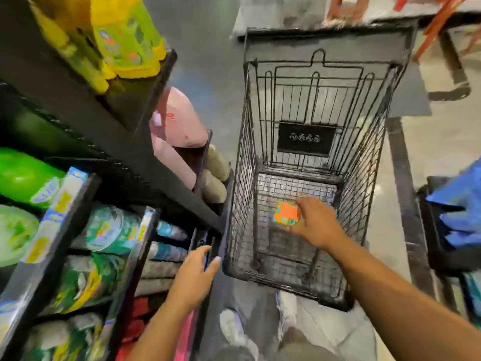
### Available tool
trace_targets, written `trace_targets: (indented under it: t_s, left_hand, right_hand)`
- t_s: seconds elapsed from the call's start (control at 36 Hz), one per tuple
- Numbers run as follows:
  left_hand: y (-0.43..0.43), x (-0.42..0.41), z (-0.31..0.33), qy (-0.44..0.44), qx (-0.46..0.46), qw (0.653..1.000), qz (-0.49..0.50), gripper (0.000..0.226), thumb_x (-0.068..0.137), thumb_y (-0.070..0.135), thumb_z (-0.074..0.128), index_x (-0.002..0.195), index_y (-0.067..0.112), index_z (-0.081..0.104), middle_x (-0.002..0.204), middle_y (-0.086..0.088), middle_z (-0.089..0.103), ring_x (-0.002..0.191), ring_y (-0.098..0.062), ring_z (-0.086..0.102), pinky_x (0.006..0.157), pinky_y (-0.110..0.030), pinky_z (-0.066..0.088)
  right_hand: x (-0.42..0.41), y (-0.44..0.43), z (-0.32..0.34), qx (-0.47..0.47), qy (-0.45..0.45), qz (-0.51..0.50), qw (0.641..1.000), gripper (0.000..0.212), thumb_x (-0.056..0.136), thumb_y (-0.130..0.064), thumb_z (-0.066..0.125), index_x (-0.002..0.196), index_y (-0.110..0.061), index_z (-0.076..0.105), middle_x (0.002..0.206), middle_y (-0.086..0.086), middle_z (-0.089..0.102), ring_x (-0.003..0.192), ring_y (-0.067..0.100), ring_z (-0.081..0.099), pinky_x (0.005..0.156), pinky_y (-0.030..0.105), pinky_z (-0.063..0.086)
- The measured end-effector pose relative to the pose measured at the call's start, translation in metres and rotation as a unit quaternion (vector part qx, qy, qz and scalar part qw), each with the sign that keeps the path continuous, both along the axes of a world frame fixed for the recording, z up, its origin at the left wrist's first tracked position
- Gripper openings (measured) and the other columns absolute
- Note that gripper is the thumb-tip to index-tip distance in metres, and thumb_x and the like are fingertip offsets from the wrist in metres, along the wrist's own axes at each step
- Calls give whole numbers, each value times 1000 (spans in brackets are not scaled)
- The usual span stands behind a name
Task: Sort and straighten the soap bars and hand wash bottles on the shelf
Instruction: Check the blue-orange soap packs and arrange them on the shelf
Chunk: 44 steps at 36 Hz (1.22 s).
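Though blur hides its grip, right hand touches orange pack; left hand spread, empty.

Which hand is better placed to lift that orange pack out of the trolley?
Right. The right hand is already inside the trolley, fingers and thumb around the orange pack. The left hand is outside it, open, beside the shelf.
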<state>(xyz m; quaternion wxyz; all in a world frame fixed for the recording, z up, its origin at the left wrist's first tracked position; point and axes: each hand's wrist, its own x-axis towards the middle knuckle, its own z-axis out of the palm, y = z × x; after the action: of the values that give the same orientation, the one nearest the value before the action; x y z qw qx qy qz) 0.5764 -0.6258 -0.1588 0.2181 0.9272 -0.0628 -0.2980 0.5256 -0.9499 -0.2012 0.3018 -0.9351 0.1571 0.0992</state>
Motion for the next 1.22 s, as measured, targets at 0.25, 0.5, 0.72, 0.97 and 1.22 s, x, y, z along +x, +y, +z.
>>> trace_targets:
  t_s: [0.25, 0.5, 0.72, 0.97, 1.22]
  left_hand:
    - [-97, 87, -60, -39, 5, 999, -14, 61, 97, 39, 59, 147, 10, 41, 142, -16, 50, 131, -34, 47, 110, -46, 39]
    - [-129, 113, -130, -34, -51, 995, 77, 62, 97, 60, 29, 150, 28, 25, 125, -9, 62, 107, -35, 62, 88, -46, 49]
    - [-120, 114, -154, -87, -43, 991, 90, 43, 106, 41, 27, 132, 17, 52, 109, -10, 71, 94, -38, 65, 75, -39, 48]
    - [-117, 121, -163, -75, -82, 990, 85, 58, 98, 55, 19, 136, 21, 48, 117, 1, 68, 96, -28, 68, 83, -48, 54]
    - [-111, 120, -165, -73, -112, 988, 80, 57, 97, 53, 19, 131, 21, 49, 111, 3, 69, 91, -28, 67, 81, -48, 54]
  right_hand:
    - [10, -44, -72, -18, 133, -69, 988, 80, 74, -58, 79, 141, -27, 48, 135, 3, 55, 123, 28, 50, 98, 42, 40]
    - [22, -25, -144, -5, 187, -92, 978, 53, 73, -54, 80, 115, -27, 61, 110, 1, 61, 109, 29, 57, 90, 43, 45]
    - [44, 20, -212, 34, 220, -87, 971, 53, 74, -57, 77, 115, -26, 62, 112, 1, 64, 108, 27, 59, 91, 44, 40]
    - [70, 60, -264, 0, 231, -28, 973, 60, 83, -53, 72, 127, -19, 51, 122, 6, 54, 116, 29, 52, 97, 48, 40]
    - [107, 53, -284, -42, 197, 6, 979, 64, 86, -48, 71, 138, -22, 45, 134, 5, 51, 124, 29, 47, 98, 45, 35]
